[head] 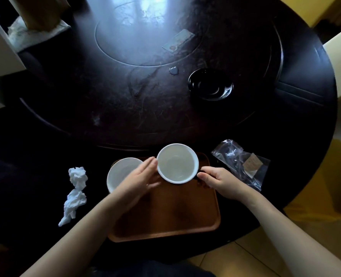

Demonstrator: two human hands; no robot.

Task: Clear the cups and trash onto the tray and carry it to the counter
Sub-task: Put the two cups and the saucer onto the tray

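Observation:
A brown wooden tray (165, 218) lies at the near edge of the dark round table. A white-lined cup (176, 163) is over the tray's far end. My right hand (217, 181) grips its dark handle. My left hand (139, 176) rests with its fingers against the cup's left side. A second white cup (119, 170) stands at the tray's far left corner, partly hidden by my left hand. A crumpled white tissue (75, 194) lies on the table left of the tray. A clear plastic wrapper (241, 162) lies to the tray's right.
A black bowl (210, 84) stands farther back on the table (85, 108), right of the middle. A small puddle (173, 70) and a flat card (178, 40) lie near the centre. Pale chairs stand at the left and right; tiled floor shows below.

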